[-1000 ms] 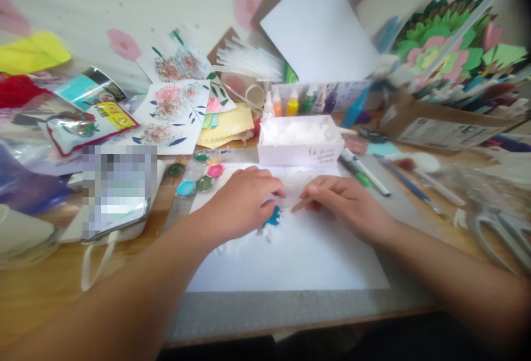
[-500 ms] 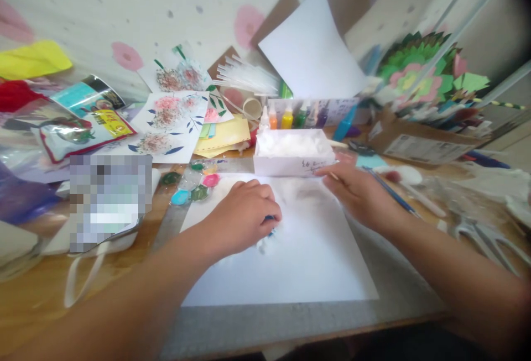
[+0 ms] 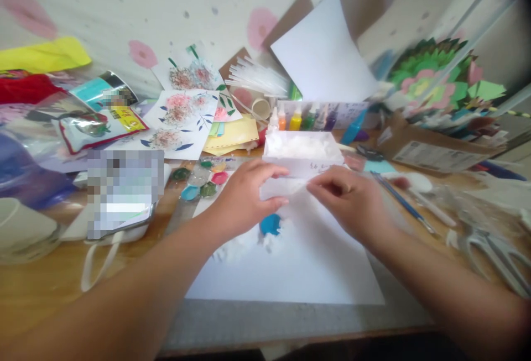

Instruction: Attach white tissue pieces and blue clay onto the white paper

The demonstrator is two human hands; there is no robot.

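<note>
The white fluffy bit [image 3: 283,188], maybe cotton, looks soft, light and easy to tear, so we pinch its ends with our left hand [image 3: 244,202] and right hand [image 3: 352,200], just above the white paper [image 3: 311,272] by the white box [image 3: 301,166].

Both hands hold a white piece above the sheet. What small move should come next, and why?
Probably lower the white piece onto the blue blob. The left hand and right hand pinch it just above that blob, and white fluff lies beside it on the sheet.
</note>
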